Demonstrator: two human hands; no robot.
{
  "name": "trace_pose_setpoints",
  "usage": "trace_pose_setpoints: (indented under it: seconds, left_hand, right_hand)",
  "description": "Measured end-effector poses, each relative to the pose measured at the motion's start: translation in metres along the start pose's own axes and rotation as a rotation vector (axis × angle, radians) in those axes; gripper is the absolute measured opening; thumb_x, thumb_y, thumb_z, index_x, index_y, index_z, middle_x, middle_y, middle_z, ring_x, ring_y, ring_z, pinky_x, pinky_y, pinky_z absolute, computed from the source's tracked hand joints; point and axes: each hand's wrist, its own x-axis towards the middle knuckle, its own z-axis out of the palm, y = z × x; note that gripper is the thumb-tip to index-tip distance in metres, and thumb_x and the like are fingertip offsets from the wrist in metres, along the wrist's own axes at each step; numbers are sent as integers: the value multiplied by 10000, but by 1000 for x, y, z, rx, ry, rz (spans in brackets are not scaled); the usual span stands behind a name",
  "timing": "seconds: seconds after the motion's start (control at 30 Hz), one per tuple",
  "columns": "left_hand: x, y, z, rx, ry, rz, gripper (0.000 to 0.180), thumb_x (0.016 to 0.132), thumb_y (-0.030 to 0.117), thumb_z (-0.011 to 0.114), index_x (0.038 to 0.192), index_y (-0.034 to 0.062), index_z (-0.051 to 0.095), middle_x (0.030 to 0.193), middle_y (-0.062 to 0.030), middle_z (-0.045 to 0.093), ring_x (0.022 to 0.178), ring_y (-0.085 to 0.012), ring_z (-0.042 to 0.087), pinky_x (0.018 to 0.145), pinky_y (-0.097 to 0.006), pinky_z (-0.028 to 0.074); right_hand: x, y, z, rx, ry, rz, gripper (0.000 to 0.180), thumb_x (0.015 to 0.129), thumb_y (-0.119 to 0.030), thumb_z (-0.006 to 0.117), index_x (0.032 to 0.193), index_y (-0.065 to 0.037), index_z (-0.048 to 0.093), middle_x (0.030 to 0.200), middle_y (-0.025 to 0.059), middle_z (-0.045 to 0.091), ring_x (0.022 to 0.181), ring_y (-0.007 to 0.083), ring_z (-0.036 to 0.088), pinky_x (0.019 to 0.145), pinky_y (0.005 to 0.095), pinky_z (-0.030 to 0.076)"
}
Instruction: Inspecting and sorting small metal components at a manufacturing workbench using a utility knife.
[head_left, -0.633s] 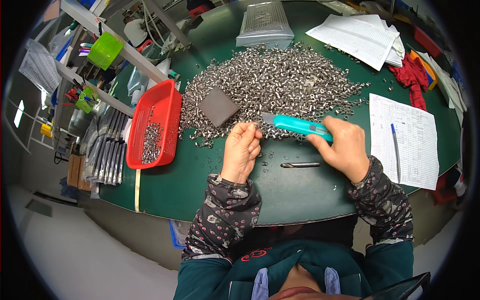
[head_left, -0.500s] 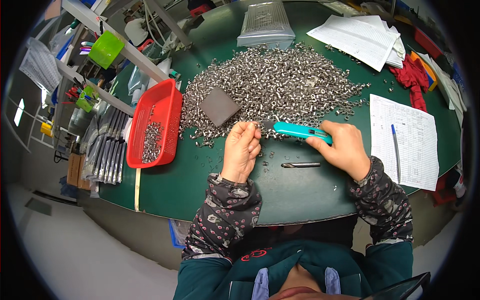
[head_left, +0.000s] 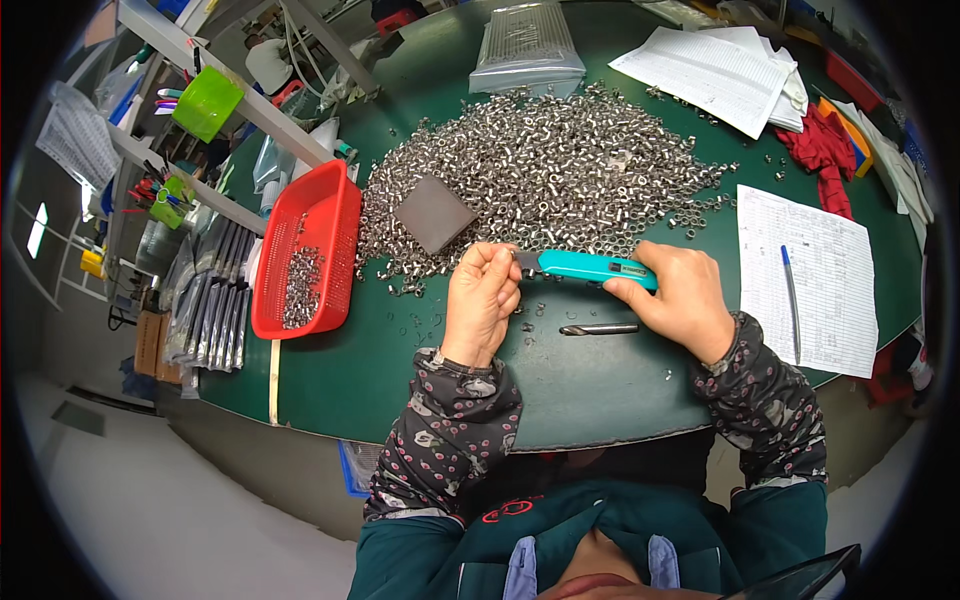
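Note:
My right hand (head_left: 684,302) is closed around a teal utility knife (head_left: 583,265), whose grey blade points left. The blade tip reaches the fingertips of my left hand (head_left: 477,306). Thumb and forefinger there are pinched on a small metal ring, mostly covered by the fingers. Just beyond both hands spreads a big heap of small shiny metal rings (head_left: 550,165). A dark grey square block (head_left: 436,214) lies on the heap's near left side. Below the knife a metal drill bit (head_left: 600,329) rests on the green table (head_left: 600,400), with a few tiny scraps around it.
A red plastic basket (head_left: 349,225) holding some metal rings stands at the left. To the right lies a printed sheet (head_left: 838,250) with a blue-capped pen (head_left: 791,300). Farther back are more papers (head_left: 700,75), a red cloth (head_left: 825,160) and a clear bag of rods (head_left: 528,45).
The utility knife has moved slightly left, bringing its blade up to my left fingertips. My left hand keeps its pinch in nearly the same place.

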Motion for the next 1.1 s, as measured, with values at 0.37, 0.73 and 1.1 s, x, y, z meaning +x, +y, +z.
trace_pose_setpoints:
  seconds: [0.37, 0.73, 1.1]
  left_hand:
    - [-1, 0, 1, -38, 12, 12, 85, 875, 121, 477, 877, 44, 512, 694, -29, 495, 441, -22, 321, 356, -140, 251]
    - [-1, 1, -2, -83, -18, -43, 94, 879, 129, 470, 884, 48, 518, 720, -32, 498, 456, -29, 323, 360, -141, 247]
    - [-1, 4, 0, -174, -80, -73, 124, 881, 104, 434, 959, 42, 509, 808, -52, 491, 487, -41, 345, 369, -148, 250]
  right_hand:
    - [2, 3, -1, -4, -50, 15, 377, 707, -410, 607, 709, -34, 590, 536, 151, 526, 528, 327, 542, 481, 402, 407]
    - [6, 4, -6, 31, 120, 62, 370, 713, -387, 617, 638, -40, 514, 562, 135, 520, 514, 319, 528, 462, 389, 389]
    - [6, 9, -4, -1, 66, 56, 394, 734, -423, 584, 636, -48, 515, 536, 130, 517, 521, 321, 533, 474, 398, 394]
